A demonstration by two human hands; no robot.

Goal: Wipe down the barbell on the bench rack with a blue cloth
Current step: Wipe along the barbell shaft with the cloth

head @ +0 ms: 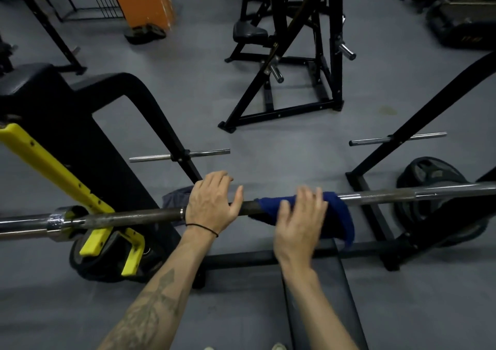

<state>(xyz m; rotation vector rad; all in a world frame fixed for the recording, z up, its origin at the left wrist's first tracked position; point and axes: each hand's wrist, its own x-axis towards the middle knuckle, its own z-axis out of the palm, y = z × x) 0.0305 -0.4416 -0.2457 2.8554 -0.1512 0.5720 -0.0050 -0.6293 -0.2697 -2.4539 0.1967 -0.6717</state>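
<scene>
The steel barbell [375, 196] lies across the view on the bench rack, its left end in a yellow hook [91, 204]. My left hand [212, 204] sits on the bar left of centre, fingers curled over its far side and thumb sticking out to the right. A blue cloth [338, 212] is draped over the bar just right of that hand and hangs down on the near side. My right hand [300, 215] lies over the cloth with its fingers straight and spread, blurred by motion.
The black bench pad [324, 296] runs below the bar toward me. Rack uprights with chrome pegs [185, 156] [397, 138] stand behind. Weight plates [434, 188] lean at the right and lie under the yellow hook [107, 263]. Another black machine frame [290, 81] stands further back on the grey floor.
</scene>
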